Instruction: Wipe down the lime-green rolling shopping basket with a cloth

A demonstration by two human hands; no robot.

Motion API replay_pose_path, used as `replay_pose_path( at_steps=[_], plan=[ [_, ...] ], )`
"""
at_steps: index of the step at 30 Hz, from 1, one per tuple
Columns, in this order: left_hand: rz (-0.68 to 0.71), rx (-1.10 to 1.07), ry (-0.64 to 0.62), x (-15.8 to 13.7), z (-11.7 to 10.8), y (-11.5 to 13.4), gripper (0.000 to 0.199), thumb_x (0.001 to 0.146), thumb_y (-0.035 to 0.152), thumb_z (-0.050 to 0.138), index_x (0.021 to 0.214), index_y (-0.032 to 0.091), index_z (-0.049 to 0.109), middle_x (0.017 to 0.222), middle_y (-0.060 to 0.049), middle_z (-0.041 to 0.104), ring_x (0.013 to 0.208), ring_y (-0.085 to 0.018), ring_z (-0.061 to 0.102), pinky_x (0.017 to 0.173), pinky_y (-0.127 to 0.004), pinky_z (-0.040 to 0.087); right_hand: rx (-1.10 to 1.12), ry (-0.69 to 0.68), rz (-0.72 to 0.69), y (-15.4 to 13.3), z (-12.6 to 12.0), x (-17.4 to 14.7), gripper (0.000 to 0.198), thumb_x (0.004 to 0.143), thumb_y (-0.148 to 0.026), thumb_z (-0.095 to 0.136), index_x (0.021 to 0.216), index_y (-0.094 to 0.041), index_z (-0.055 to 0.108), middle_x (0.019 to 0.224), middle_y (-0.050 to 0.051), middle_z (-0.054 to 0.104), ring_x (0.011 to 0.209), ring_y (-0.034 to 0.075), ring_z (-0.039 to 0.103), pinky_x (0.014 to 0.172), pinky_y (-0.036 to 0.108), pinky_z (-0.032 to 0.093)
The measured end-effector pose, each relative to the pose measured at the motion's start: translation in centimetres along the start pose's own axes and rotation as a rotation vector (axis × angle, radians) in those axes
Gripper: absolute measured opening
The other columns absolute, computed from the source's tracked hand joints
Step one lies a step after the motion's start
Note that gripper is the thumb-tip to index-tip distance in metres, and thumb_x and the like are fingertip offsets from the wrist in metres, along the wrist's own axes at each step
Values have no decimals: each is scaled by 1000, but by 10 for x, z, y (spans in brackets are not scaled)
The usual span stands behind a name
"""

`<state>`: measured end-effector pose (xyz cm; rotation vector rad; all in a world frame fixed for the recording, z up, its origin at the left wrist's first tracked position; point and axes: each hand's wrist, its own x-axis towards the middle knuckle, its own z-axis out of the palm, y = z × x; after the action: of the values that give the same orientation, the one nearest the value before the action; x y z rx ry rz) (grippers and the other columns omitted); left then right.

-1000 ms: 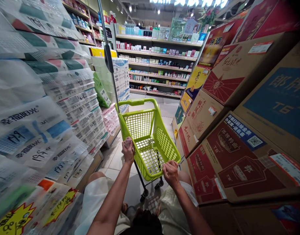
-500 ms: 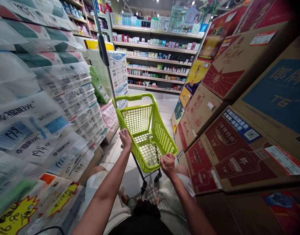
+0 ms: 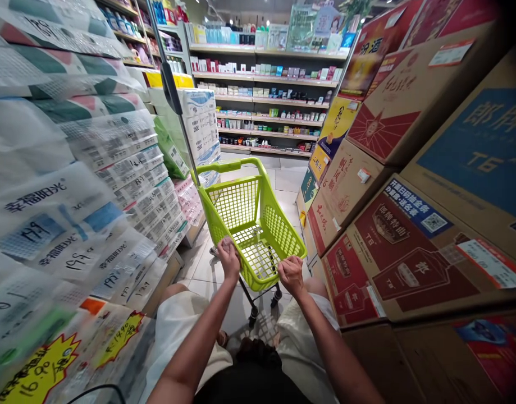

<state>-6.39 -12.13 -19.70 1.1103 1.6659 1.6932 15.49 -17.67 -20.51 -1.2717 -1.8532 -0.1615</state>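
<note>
Gripping the near rim of a lime-green shopping cart (image 3: 258,224), a person is standing in a narrow supermarket aisle. The left hand (image 3: 229,257) is curling its fingers closed over the cart's near-left corner; the right hand (image 3: 290,274) is clenching shut on the near-right edge of the same rim. The cart is sitting on the tiled floor (image 3: 288,180) directly ahead of the person, between the two arms, with its looped handle (image 3: 232,165) lying at the far end, away from the hands. Its mesh basket is holding nothing that can be seen. A grey pole (image 3: 170,92) is rising from the cart's far-left corner.

To the left, stacked tissue packs (image 3: 114,168) are crowding the aisle, with yellow price tags (image 3: 42,370) showing low down. To the right, cardboard cartons (image 3: 392,168) printed in red and blue are leaning in close beside the cart. Far ahead, stocked shelves (image 3: 270,101) are crossing the end of the aisle.

Judged by the bare basket and the two-handed hold, the handling of the cart is only beginning: both hands are secured on it, but no goods are loaded.
</note>
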Motion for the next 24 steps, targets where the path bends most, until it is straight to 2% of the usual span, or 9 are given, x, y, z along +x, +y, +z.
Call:
replay_pose_path(
  at_steps=[2,4,9,11,14,17,19,21,24],
  plan=[
    [-15,7,96,22,7,10,27,97,42,50,116,23,51,123,-12,53,124,-25,52,112,-45,40,4,-4,13,-1,1,1,38,98,-20,47,61,-22,52,61,-1,58,76,18,52,88,37,31],
    [33,-1,106,11,8,10,25,97,42,51,114,24,52,122,-10,53,122,-24,53,112,-44,40,7,-3,29,-1,2,2,38,98,-20,48,60,-22,52,61,-1,58,76,18,52,88,37,31],
    [245,-36,-71,-94,-12,-27,17,98,32,48,114,27,52,123,-11,50,123,-23,54,112,-46,42,4,7,18,3,2,1,39,98,-20,48,60,-22,52,60,-1,58,75,17,53,89,37,31],
    [299,-23,-148,-112,-20,-38,17,95,27,53,112,28,53,121,-11,49,123,-24,54,112,-49,42,6,-7,11,6,0,0,38,98,-20,48,60,-22,52,60,-1,59,76,18,53,89,37,31],
    [328,-13,-159,-83,-19,-36,20,90,23,56,109,25,51,119,-11,48,122,-25,53,113,-51,41,7,-22,11,8,-1,-1,38,98,-20,47,61,-22,53,61,-1,60,77,18,54,89,37,31],
    [258,-14,-42,-28,-7,-18,20,90,22,52,110,24,49,117,-11,47,119,-24,52,114,-50,40,0,-26,16,9,0,0,38,98,-21,47,61,-22,51,61,-1,60,77,18,53,90,37,30],
    [208,-10,23,-10,0,-9,20,90,21,50,110,23,48,116,-11,47,119,-24,52,116,-49,38,0,-27,16,9,0,1,38,99,-21,47,61,-22,51,61,-1,60,77,18,53,90,37,30],
    [197,-6,14,-22,1,-9,20,90,22,51,110,23,48,117,-12,47,120,-24,52,116,-48,38,2,-27,18,11,0,2,39,99,-21,47,60,-22,51,61,-1,60,77,18,53,90,37,30],
    [249,-27,-124,-78,-8,-31,19,89,24,54,108,25,52,118,-12,48,119,-25,53,111,-50,43,0,-29,12,16,-1,4,39,98,-21,48,58,-22,50,60,-1,58,77,17,53,89,36,31]
  ],
)
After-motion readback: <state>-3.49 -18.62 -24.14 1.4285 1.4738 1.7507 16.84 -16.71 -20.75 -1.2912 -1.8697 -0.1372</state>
